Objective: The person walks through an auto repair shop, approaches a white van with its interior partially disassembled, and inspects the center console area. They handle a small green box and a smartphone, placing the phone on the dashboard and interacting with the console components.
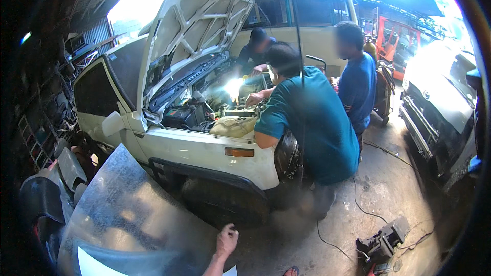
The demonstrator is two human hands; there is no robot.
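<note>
My left hand [226,240] is raised near the lower edge, its forearm coming up from below. Its fingers are curled in, with a small dark spot at the fingertips that I cannot make out. Beside it on the left lies a large grey sheet-like panel [123,214], mottled and shiny. White sheet material [97,265] shows below the panel. No part of my right hand is seen. Ahead stands a white vehicle [204,151] with its bonnet [199,18] raised, a battery [180,116] and a pale plastic tank [233,127] in its engine bay.
A person in a teal shirt [312,117] leans over the engine bay, where a bright lamp [233,86] glows. Another in blue [355,89] stands behind; a third [254,51] bends in from the far side. A dark metal part [386,237] and cables lie on the floor.
</note>
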